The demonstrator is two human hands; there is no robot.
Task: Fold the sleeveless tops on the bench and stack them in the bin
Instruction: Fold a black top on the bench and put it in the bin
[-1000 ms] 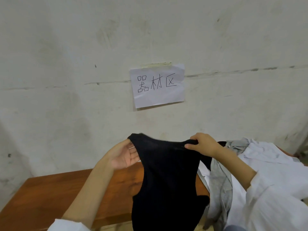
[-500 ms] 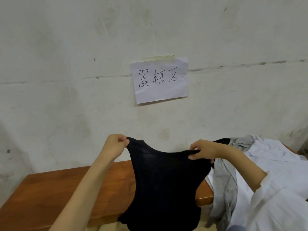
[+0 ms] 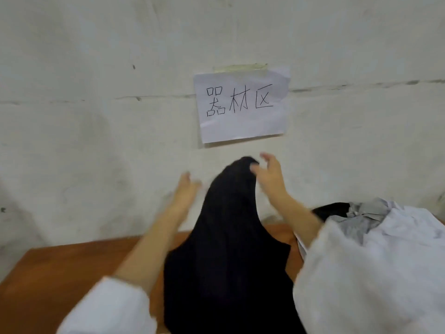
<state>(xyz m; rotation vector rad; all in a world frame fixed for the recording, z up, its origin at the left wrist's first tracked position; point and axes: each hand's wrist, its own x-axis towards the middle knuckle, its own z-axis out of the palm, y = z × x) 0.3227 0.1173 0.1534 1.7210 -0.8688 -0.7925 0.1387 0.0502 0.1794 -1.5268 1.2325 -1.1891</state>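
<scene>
While you hold both hands above the bench [image 3: 60, 273], the black top [image 3: 228, 249] hangs over the bench's middle. Its long axis runs upright, with a bunched peak pointing up and a broad body spreading downward. It looks plain, dark and limp. Your left hand [image 3: 186, 189] is clear of the cloth, blurred, with its fingers straight and close together. Your right hand [image 3: 267, 174] has its fingers spread and its thumb at the peak; blur hides whether it pinches. A grey garment [image 3: 366, 210] lies at the bench's right end.
</scene>
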